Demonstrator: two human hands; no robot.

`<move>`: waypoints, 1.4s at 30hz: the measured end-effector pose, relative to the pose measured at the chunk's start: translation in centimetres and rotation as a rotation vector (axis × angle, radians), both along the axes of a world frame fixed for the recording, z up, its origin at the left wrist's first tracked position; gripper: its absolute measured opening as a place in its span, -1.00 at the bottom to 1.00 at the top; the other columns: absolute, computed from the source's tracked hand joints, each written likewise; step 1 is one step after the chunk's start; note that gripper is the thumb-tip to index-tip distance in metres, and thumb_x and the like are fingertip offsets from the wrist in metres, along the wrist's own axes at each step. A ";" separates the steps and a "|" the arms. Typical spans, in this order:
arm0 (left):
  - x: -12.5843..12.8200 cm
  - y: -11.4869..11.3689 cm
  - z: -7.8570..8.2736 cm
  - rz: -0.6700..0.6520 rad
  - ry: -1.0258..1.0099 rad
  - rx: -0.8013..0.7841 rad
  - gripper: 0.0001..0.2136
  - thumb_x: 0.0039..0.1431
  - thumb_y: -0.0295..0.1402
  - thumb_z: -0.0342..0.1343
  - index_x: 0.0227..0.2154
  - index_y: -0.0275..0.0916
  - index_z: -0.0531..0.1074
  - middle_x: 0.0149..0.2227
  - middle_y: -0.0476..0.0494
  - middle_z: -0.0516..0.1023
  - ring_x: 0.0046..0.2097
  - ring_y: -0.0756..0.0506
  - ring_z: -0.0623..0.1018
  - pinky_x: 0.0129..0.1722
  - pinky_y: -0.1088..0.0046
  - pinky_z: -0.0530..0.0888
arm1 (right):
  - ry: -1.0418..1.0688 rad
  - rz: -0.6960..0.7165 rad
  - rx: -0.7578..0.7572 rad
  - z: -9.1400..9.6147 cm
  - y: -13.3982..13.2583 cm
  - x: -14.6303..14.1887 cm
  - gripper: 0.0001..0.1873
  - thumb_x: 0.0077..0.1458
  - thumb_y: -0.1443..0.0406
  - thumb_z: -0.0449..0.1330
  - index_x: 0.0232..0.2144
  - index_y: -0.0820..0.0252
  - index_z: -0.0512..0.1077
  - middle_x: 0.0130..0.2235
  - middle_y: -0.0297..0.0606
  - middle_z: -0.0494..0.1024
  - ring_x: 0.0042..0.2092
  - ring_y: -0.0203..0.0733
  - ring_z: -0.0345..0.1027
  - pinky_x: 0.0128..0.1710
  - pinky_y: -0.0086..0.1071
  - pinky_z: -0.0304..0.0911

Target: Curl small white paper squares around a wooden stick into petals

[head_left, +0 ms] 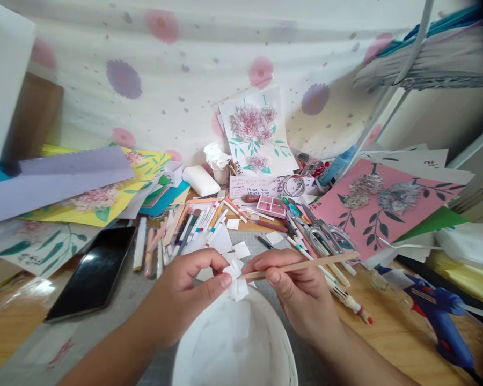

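Observation:
Between finger and thumb, my left hand point(197, 284) pinches a small bundle of folded white paper point(237, 284). My right hand point(295, 289) grips a flat wooden stick point(317, 262), its left tip touching the paper and its other end pointing right. Both hands are held over the far rim of a white bowl point(235, 348). Inside the bowl I see pale walls; what lies at the bottom is hard to make out. Small white paper squares point(241, 249) lie just beyond my fingers.
Several markers point(201, 225) spread behind the hands. A black phone point(94, 273) lies left; a blue glue gun point(443, 316) lies right. Scissors point(320, 230) rest among pens. Flower pictures stand on a pink sheet point(438, 214), a yellow sheet point(116, 201) and a white sheet point(282, 155).

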State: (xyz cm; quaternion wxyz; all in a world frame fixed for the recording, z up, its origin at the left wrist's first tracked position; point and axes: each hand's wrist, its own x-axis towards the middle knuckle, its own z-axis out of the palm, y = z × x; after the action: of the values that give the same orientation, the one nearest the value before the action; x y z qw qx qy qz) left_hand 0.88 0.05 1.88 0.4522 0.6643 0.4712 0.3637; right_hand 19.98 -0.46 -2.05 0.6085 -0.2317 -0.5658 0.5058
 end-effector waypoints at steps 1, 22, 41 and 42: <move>0.0 0.0 0.0 -0.006 -0.008 -0.006 -0.83 0.10 -0.25 0.14 -0.51 -0.20 0.49 -0.53 0.03 0.43 -0.50 -0.03 0.35 -0.57 0.56 0.25 | 0.005 -0.001 -0.008 -0.1 0.1 0.0 -0.86 0.21 0.25 0.24 -0.21 -0.04 0.59 -0.31 -0.29 0.66 -0.27 -0.17 0.53 -0.26 -0.32 0.43; -0.4 0.4 -0.4 0.012 0.049 -0.012 -0.77 0.17 -0.22 0.11 -0.54 -0.21 0.42 -0.61 0.09 0.29 -0.59 0.02 0.24 -0.67 0.61 0.17 | -0.374 -0.443 0.202 1.1 0.9 1.7 -0.83 0.18 0.35 0.22 -0.26 0.01 0.61 -0.27 -0.26 0.68 -0.18 -0.05 0.54 -0.14 -0.19 0.41; -0.1 -0.1 -0.4 -0.011 0.061 0.027 -0.74 0.18 -0.17 0.08 -0.53 -0.20 0.40 -0.55 0.06 0.33 -0.50 -0.03 0.30 -0.54 0.52 0.22 | -0.021 0.003 0.004 0.7 -1.0 -0.1 -0.83 0.25 0.28 0.21 -0.16 -0.06 0.58 -0.25 -0.32 0.66 -0.25 -0.24 0.52 -0.25 -0.40 0.43; -0.1 -0.1 -0.4 -0.015 0.061 0.014 -0.74 0.18 -0.16 0.08 -0.53 -0.20 0.39 -0.55 0.07 0.31 -0.50 -0.02 0.29 -0.54 0.53 0.22 | 0.008 0.023 -0.015 0.6 -1.0 -0.2 -0.83 0.24 0.28 0.21 -0.17 -0.05 0.58 -0.26 -0.31 0.66 -0.26 -0.24 0.52 -0.27 -0.41 0.43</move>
State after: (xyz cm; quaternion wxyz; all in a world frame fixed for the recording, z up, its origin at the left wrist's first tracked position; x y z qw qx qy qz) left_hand 0.73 -0.03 1.50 0.4355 0.6818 0.4773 0.3431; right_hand 19.79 -1.42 -1.46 0.6033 -0.2276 -0.5623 0.5178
